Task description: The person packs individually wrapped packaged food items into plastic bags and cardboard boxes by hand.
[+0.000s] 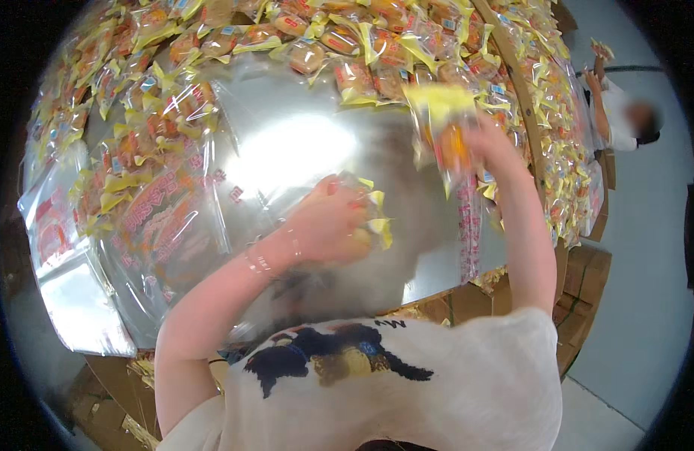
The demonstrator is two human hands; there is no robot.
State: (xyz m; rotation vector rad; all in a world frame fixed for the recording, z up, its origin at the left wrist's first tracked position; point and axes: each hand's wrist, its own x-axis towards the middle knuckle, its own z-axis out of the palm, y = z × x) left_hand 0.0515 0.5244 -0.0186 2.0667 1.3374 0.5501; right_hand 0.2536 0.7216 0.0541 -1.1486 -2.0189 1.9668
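My left hand (333, 225) is closed around packaged buns (379, 217) in clear and yellow wrappers, over the middle of a shiny metal table (375, 282). Farther out on the right, my right hand (485, 141) grips a wrapped bun (453, 146) with a yellow end; hand and packet are blurred by motion. Many more wrapped buns (352, 79) lie heaped along the table's far side. To the left, a large clear plastic bag (161, 214) with red print lies on the metal, with wrapped buns in and around its far part.
A wooden strip (518, 90) edges the table on the right, with another heap of packets (555, 129) beyond it. Cardboard boxes (580, 276) stand below at the right. Across the heap, another person (617, 115) in a white top holds a packet. Printed plastic (468, 231) lies near my right forearm.
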